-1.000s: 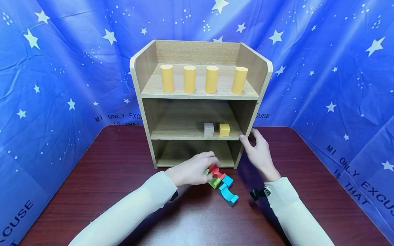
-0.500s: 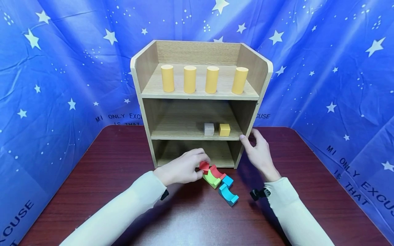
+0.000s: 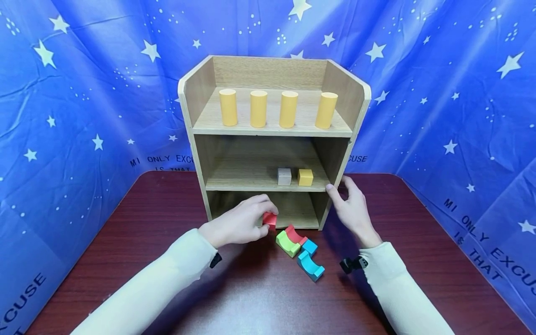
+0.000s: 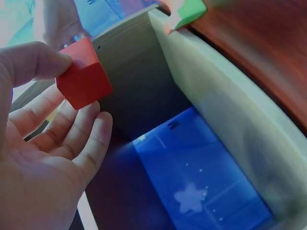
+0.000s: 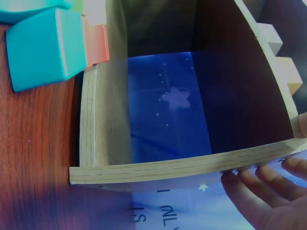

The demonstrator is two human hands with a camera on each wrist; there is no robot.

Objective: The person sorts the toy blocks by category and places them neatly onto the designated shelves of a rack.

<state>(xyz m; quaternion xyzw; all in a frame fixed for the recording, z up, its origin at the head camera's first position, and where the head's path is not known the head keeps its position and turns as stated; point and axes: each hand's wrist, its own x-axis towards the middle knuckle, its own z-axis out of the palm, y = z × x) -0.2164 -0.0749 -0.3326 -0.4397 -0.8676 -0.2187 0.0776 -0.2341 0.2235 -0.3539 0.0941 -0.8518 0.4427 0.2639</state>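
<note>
Red cube (image 3: pixel 270 220) leftward, between left fingertips (image 4: pixel 58 63)

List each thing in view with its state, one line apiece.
Left hand: pinching red cube
Red cube: held, clear of other blocks
Right hand: gripping right side of shelf unit
Shelf unit: upright, open-fronted
Yellow cylinders: four, standing upright
Grey cube: resting on middle level
Yellow cube: beside grey cube, apart
Red curved block: hollow up
Green curved block: hollow up
Turquoise curved block: hollow up
Blue block: lying on table

Blue curtain (image 3: pixel 255 32) (white-starred), reddish-brown table (image 3: pixel 268 302)
</note>
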